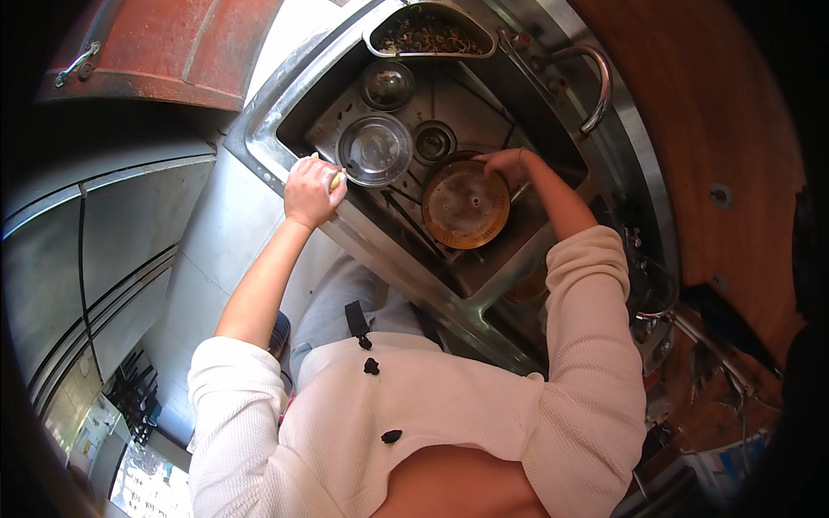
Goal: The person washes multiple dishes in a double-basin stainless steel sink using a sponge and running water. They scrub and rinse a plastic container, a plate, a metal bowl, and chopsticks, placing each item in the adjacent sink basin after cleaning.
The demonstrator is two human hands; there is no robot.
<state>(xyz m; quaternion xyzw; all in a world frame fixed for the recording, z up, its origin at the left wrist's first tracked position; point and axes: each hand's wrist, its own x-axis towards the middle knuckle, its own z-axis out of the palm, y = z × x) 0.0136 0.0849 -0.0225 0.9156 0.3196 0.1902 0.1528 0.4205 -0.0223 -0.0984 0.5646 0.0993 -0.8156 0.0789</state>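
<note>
My left hand (pixel 313 191) is closed around a soapy yellowish sponge (pixel 336 180) at the front rim of the steel sink (pixel 382 249). My right hand (pixel 507 167) reaches into the basin, its fingers at the far rim of a round pan (pixel 467 206) of cloudy, foamy liquid. Some fingertips are out of sight, so whether they grip the rim is unclear. Left of the pan lies a shallow metal dish (pixel 374 150) with suds on it. A small metal bowl (pixel 434 142) and another metal bowl (pixel 387 86) sit nearby on the basin floor.
A corner strainer (pixel 431 39) full of food scraps stands at the basin's far end. The curved chrome faucet (pixel 599 90) arches over the right side. A second basin (pixel 518 320) adjoins nearer me. A red cabinet door (pixel 162 45) is at upper left.
</note>
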